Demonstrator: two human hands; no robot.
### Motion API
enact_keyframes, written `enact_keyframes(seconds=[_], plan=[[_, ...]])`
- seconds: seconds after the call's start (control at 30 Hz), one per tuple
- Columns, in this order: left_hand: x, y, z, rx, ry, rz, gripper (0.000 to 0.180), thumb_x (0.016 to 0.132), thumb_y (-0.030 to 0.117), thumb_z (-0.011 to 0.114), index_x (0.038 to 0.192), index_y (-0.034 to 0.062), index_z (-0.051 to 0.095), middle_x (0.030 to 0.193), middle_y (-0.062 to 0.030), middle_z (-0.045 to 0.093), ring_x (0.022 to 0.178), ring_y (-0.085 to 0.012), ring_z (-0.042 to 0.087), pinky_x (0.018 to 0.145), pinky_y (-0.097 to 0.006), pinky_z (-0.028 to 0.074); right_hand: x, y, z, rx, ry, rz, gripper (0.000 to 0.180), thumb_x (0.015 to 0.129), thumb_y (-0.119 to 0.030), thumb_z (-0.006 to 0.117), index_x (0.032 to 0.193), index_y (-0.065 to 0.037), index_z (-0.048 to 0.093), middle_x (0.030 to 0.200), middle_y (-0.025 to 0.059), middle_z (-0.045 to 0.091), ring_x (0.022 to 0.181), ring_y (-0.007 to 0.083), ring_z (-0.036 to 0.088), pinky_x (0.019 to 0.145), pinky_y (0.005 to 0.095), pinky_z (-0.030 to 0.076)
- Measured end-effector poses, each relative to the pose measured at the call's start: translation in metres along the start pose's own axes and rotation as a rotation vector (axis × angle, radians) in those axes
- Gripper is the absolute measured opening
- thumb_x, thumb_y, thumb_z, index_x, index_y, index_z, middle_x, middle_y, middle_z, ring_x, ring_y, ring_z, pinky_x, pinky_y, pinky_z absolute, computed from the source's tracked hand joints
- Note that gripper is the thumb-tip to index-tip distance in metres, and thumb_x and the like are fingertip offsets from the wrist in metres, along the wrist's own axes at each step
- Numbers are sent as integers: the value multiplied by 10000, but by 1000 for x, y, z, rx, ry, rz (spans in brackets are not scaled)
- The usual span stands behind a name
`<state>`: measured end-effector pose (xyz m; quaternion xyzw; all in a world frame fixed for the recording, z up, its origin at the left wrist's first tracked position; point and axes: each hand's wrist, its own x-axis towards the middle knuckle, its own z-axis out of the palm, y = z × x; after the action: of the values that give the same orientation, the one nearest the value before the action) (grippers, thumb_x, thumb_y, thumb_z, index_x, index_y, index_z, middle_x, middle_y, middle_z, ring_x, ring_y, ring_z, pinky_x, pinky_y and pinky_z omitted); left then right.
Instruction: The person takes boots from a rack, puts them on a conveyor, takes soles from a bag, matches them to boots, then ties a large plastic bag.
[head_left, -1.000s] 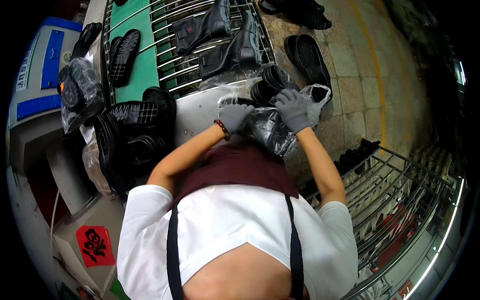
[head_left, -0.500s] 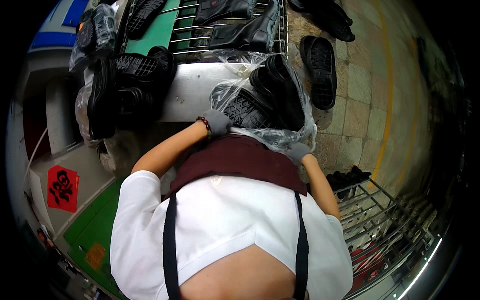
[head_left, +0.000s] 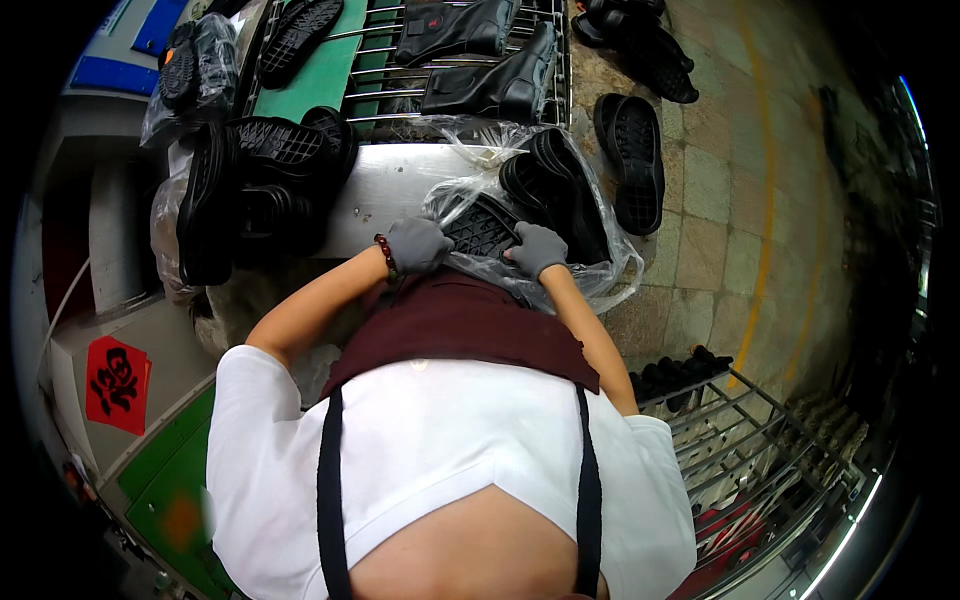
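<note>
A clear plastic bag (head_left: 590, 270) full of black rubber shoe soles (head_left: 545, 180) lies on the metal table edge (head_left: 385, 190) in front of me. My left hand (head_left: 415, 245), in a grey glove with a bead bracelet at the wrist, grips the bag's near left side. My right hand (head_left: 538, 248), also grey-gloved, presses on a black sole (head_left: 482, 228) through the plastic. Both hands sit close together at the bag's near edge.
A stack of black soles (head_left: 250, 190) stands on the table to the left, with another bagged bundle (head_left: 185, 70) beyond. Black boots (head_left: 480, 85) lie on a wire rack behind. Loose soles (head_left: 635, 160) rest on the tiled floor; a wire cart (head_left: 740, 450) stands at right.
The bag of soles came down from being held up and now rests at the table edge. Both hands moved closer together onto its near side.
</note>
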<state>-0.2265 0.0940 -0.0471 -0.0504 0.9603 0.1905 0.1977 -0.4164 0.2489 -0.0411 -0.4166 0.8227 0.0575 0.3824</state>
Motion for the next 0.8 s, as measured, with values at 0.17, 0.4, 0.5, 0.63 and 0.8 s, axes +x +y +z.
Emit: enact_keyframes(seconds=[0.17,0.4,0.5,0.63,0.8], plan=[[2,-14,-14,-172,4,-167,218,788,257,496,805,97,643,759,-155,630,702,-341,616,670,-458,485,-33,9,-11,257,541,-75,325,757,-184,691,1028,-72,551,1006,141,610,971,323,586,816,383,471],[70,-57,-30,-739,-702,-229,333,852,360,471,980,92,623,828,-66,650,674,-168,606,576,-349,485,-91,33,13,1232,1253,173,437,871,-159,615,1230,9,432,1205,133,509,1077,238,506,944,340,392],[146,-43,-71,-411,-26,-128,445,873,432,462,949,21,617,928,-200,629,870,-340,601,766,-415,449,-123,32,-10,2000,1303,-3,530,879,-135,600,1333,-5,360,1278,132,468,1119,254,489,966,349,407],[229,-10,-94,-541,175,-346,696,760,548,579,1148,-25,504,1101,-256,597,1045,-356,579,872,-404,442,-143,39,-21,2031,1252,-122,498,886,-114,573,1332,0,383,1283,144,473,1114,282,502,958,396,424],[332,-30,-7,290,288,133,364,866,194,481,1214,106,540,1212,-96,558,1064,-215,544,925,-341,449,-133,51,12,2359,772,-10,476,872,-189,580,1269,43,459,1248,136,515,1108,289,507,986,412,393]])
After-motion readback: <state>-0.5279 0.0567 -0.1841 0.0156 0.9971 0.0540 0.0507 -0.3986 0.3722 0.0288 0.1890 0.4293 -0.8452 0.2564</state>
